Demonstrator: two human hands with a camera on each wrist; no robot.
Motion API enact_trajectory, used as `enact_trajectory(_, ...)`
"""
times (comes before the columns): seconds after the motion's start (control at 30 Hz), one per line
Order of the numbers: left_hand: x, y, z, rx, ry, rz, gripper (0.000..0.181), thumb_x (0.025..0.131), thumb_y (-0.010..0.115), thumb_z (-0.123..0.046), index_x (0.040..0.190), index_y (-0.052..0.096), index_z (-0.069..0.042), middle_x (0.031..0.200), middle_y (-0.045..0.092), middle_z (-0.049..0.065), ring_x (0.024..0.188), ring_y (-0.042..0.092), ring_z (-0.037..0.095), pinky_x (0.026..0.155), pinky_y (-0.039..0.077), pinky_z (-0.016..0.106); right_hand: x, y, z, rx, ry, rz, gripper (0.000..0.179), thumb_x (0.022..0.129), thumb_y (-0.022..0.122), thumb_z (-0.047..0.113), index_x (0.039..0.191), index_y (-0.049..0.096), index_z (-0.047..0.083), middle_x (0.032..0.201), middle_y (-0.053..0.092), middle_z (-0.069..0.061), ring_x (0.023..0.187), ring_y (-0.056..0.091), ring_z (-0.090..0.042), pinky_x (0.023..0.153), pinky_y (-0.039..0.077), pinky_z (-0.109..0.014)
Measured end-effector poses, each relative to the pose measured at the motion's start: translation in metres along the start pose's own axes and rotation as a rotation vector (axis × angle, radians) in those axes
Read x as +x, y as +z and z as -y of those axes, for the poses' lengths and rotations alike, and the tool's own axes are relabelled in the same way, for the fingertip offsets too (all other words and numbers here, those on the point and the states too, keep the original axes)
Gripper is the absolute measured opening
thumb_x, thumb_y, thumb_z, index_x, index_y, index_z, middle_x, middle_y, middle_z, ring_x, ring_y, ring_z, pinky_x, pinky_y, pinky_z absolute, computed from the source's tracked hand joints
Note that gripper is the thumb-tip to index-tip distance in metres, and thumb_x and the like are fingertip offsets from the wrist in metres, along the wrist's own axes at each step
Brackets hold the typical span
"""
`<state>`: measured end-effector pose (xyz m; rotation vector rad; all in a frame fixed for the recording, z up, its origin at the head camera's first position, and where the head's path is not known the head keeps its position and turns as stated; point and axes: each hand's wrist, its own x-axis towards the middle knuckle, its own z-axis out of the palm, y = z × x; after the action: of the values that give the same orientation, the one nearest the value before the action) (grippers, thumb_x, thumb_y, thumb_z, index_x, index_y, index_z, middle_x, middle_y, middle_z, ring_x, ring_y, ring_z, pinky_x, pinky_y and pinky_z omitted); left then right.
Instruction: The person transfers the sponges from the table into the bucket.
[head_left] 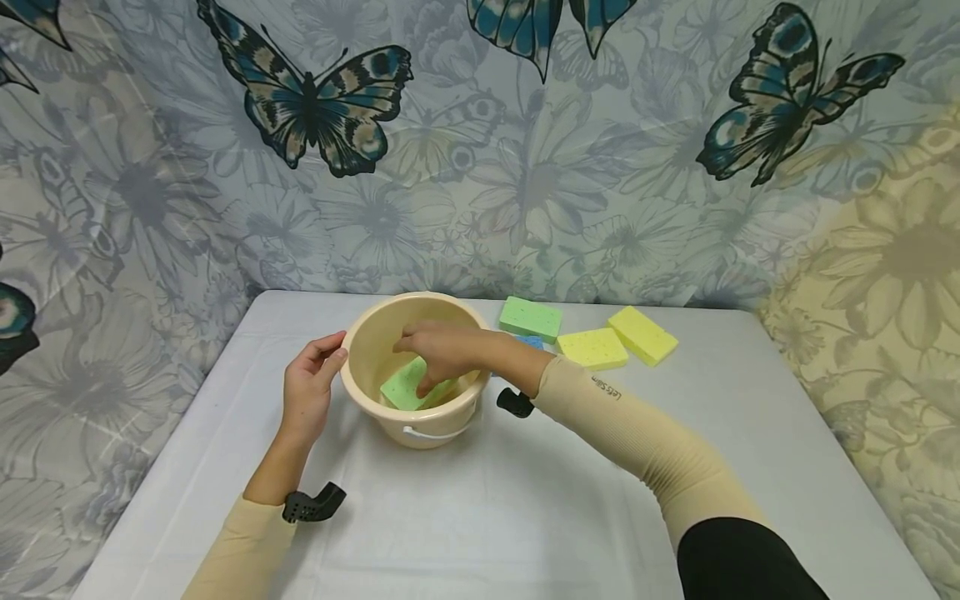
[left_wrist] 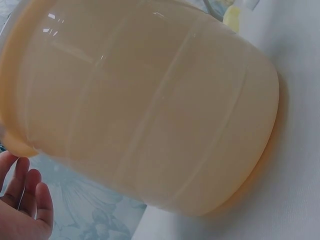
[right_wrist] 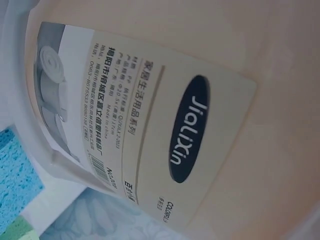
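A cream plastic bucket [head_left: 371, 407] stands upright on the white-covered table. My left hand [head_left: 309, 387] is at the left side of its rim, thumb and fingertips pinching the edge; in the left wrist view, fingertips of the left hand [left_wrist: 27, 200] meet the rim from below. My right hand [head_left: 446, 354] reaches inside the bucket, thumb and fingers spread apart above a green sponge [head_left: 401, 385]. The thumb overlaps the sponge in view; whether it touches is unclear. The right wrist view shows the bucket's paper label [right_wrist: 150, 120], but not the hand.
Right of the bucket lie another green sponge [head_left: 531, 318], a partly hidden blue sponge [head_left: 532, 342] and two yellow sponges [head_left: 592, 348], one angled behind the other. A white handle [head_left: 435, 435] hangs at the bucket's front. Butterfly-patterned cloth [head_left: 525, 192] rises behind the table.
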<state>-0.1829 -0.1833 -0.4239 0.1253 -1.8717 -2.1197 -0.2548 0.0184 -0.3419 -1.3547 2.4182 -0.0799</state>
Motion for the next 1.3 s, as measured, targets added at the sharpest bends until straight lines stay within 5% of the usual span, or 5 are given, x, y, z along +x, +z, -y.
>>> enact_trajectory(0.63,-0.001,0.000,-0.001,-0.003,-0.008,0.001,0.030,0.095,0.055,0.003,0.123,0.055,0.012,0.103,0.066,-0.014,0.099,0.061,0.003,0.084,0.052,0.010,-0.015,-0.007,-0.009,0.039,-0.048,-0.143,0.055,0.091,0.069,0.036,0.134,0.057,0.004,0.130,0.059,-0.011,0.124,0.053,-0.024,0.111,0.040,-0.034)
enact_trajectory(1.3,-0.001,-0.001,-0.001,-0.003,-0.004,0.006,0.029,0.095,0.055,0.003,0.123,0.055,0.012,0.103,0.066,-0.014,0.100,0.061,0.002,0.084,0.052,0.010,-0.052,-0.021,-0.020,0.176,-0.002,-0.264,0.051,0.093,0.066,0.035,0.135,0.056,0.009,0.135,0.056,-0.007,0.128,0.051,-0.023,0.109,0.044,-0.037)
